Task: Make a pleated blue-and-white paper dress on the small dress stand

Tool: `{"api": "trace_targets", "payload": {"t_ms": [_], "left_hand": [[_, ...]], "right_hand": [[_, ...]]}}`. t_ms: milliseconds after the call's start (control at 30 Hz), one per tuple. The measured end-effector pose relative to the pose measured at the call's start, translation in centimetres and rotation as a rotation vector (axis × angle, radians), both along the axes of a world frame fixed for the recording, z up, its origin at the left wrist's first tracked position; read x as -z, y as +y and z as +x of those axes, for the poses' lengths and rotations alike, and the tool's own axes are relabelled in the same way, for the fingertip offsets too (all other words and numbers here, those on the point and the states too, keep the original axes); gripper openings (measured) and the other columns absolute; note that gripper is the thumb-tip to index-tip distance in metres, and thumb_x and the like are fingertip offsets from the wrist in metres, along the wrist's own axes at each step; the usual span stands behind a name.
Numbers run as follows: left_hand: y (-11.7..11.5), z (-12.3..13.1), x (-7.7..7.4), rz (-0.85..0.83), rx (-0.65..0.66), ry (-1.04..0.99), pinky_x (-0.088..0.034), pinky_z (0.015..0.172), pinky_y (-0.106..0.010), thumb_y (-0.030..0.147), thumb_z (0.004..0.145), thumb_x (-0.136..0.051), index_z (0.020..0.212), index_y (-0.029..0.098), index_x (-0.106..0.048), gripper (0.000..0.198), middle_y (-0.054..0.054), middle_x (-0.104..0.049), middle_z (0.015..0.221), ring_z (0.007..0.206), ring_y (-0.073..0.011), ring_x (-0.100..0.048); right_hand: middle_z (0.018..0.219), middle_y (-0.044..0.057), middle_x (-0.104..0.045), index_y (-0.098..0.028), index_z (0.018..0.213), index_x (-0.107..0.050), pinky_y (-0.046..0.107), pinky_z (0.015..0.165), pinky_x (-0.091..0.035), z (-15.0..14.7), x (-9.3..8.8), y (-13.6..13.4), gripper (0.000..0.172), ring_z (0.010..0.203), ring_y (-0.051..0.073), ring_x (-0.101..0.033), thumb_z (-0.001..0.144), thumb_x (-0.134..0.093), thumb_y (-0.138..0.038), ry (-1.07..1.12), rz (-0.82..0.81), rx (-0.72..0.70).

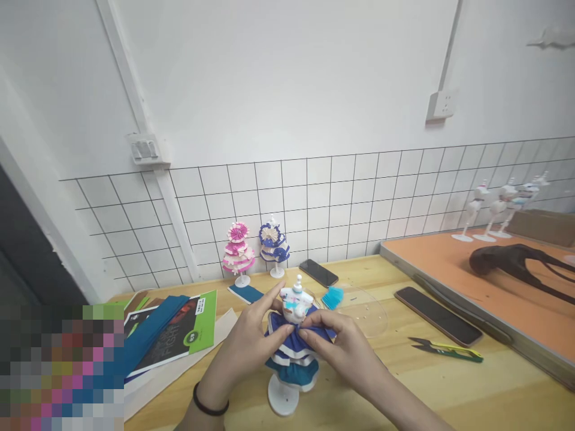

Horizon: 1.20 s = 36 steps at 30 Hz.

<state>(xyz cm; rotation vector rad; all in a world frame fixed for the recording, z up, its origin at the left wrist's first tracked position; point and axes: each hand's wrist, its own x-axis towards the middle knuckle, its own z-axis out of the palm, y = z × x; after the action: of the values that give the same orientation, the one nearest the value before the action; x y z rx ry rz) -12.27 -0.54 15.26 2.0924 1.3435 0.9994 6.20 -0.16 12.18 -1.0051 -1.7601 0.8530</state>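
In front of me a miniature dress form (295,299) with a white bust stands tilted on its round white base (283,396). It wears a tiered doll skirt (296,374) in purple-blue and teal with white edging. My left hand (249,341) is closed around the left side, thumb on the skirt's waist and fingers behind the form. Thumb and forefinger of my right hand (350,347) pinch the waist at the front right. Whether a small piece sits between those fingertips is hidden. A turquoise fringed bundle (332,297) lies just beyond, beside a clear round tray (371,314) with tiny bits.
Two dressed miniature forms, pink (239,254) and purple (274,242), stand by the wall. Phones (438,314) (318,272) and yellow-green thread snips (447,350) lie rightward. Teal fabric (153,335) covers booklets (204,323) at left. An orange board (431,263) carries bare forms (474,209).
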Motion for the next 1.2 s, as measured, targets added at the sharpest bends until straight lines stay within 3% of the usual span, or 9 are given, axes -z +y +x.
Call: {"api": "trace_targets", "payload": {"t_ms": [367, 600, 767, 867, 1033, 1200], "left_hand": [[-0.27, 0.00, -0.19, -0.015, 0.002, 0.018, -0.042, 0.095, -0.033, 0.028, 0.079, -0.058, 0.135, 0.028, -0.040, 0.059, -0.003, -0.064, 0.113, 0.106, -0.0215, -0.056], [-0.31, 0.77, -0.55, -0.026, -0.062, 0.007, -0.045, 0.090, -0.036, 0.033, 0.072, -0.065, 0.128, 0.026, -0.046, 0.059, -0.003, -0.066, 0.103, 0.100, -0.0234, -0.059], [0.02, 0.67, -0.19, -0.018, -0.040, -0.040, -0.046, 0.087, -0.033, 0.029, 0.075, -0.064, 0.123, 0.027, -0.049, 0.050, -0.002, -0.065, 0.102, 0.099, -0.0214, -0.059], [0.12, 0.33, -0.01, -0.021, -0.047, -0.035, -0.045, 0.088, -0.032, 0.030, 0.075, -0.063, 0.129, 0.027, -0.045, 0.057, -0.002, -0.065, 0.104, 0.099, -0.0209, -0.059], [0.11, 0.30, 0.04, -0.032, -0.008, -0.057, -0.045, 0.087, -0.032, 0.030, 0.079, -0.060, 0.143, 0.028, -0.018, 0.076, 0.000, -0.066, 0.097, 0.093, -0.0181, -0.061], [0.09, 0.33, 0.19, 0.042, -0.011, 0.031, -0.043, 0.090, -0.032, 0.032, 0.080, -0.058, 0.142, 0.028, -0.022, 0.072, -0.002, -0.066, 0.100, 0.098, -0.0201, -0.060]], "right_hand": [[0.073, 0.004, -0.067, -0.017, 0.074, -0.062, 0.027, 0.063, -0.049, -0.21, 0.29, 0.12, 0.017, 0.069, 0.019, -0.061, 0.078, -0.059, -0.033, 0.048, -0.053, 0.002], [0.072, 0.003, -0.067, -0.017, 0.073, -0.062, 0.028, 0.062, -0.049, -0.36, 0.27, 0.02, 0.014, 0.068, 0.018, -0.061, 0.077, -0.059, -0.030, 0.021, -0.012, 0.049], [0.074, 0.004, -0.066, -0.017, 0.075, -0.060, 0.028, 0.063, -0.049, -0.53, 0.21, -0.08, 0.015, 0.070, 0.019, -0.061, 0.076, -0.060, -0.032, 0.087, -0.060, 0.019], [0.075, 0.004, -0.066, -0.017, 0.075, -0.058, 0.028, 0.063, -0.050, -0.55, 0.23, -0.02, 0.019, 0.071, 0.019, -0.062, 0.075, -0.063, -0.035, 0.172, -0.150, -0.027], [0.074, 0.003, -0.066, -0.016, 0.075, -0.060, 0.028, 0.064, -0.050, -0.36, 0.29, 0.14, 0.026, 0.071, 0.019, -0.062, 0.075, -0.063, -0.042, 0.158, -0.139, -0.039], [0.074, 0.004, -0.066, -0.016, 0.074, -0.061, 0.028, 0.065, -0.047, -0.19, 0.29, 0.16, 0.022, 0.072, 0.019, -0.060, 0.079, -0.059, -0.037, 0.039, -0.034, 0.011]]}}
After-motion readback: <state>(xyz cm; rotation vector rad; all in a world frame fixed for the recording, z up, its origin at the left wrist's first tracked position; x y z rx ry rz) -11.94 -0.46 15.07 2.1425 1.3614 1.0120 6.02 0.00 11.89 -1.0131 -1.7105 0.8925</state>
